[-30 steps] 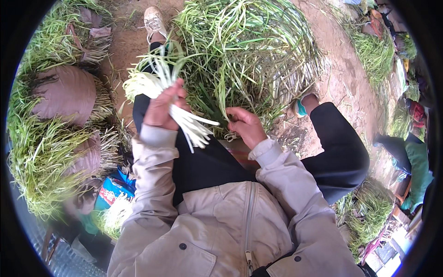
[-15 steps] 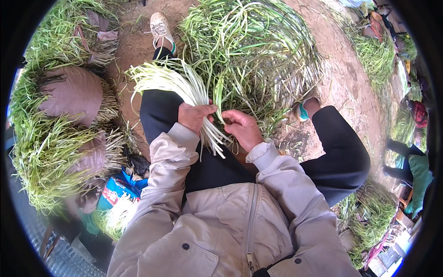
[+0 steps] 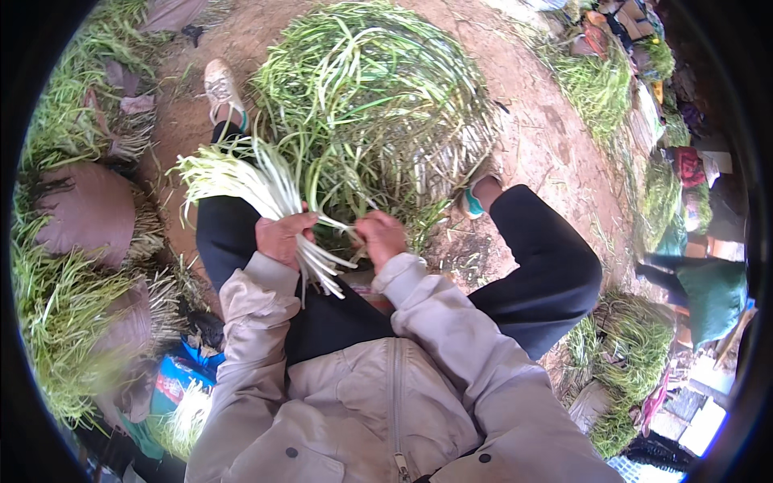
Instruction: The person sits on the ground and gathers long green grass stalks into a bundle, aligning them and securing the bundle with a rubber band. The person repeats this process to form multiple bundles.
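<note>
My left hand [image 3: 279,238] is closed round a bunch of long, chive-like stalks [image 3: 270,181]. Pale green leafy tips fan up and left over my left thigh, while the white ends poke out below the fist. To its right, my right hand [image 3: 381,238] has its fingers pinched together on a thin pale stalk [image 3: 334,223] that reaches across to the left hand. Just beyond both hands lies a large heap of loose green stalks [image 3: 378,88], its nearest strands hanging close to my fingers.
Wrapped bundles of greens [image 3: 84,213] line the left side. A blue bag [image 3: 179,382] lies by my left elbow, beside a white-ended bunch [image 3: 187,423]. More greens [image 3: 624,354] lie at the right, below a green cloth-like item [image 3: 713,298]. Bare earth [image 3: 555,129] borders the heap.
The view has shifted, so everything sits further left and lower. My right hand has drawn the stalk from upright beside the bunch to lying across between both hands.
</note>
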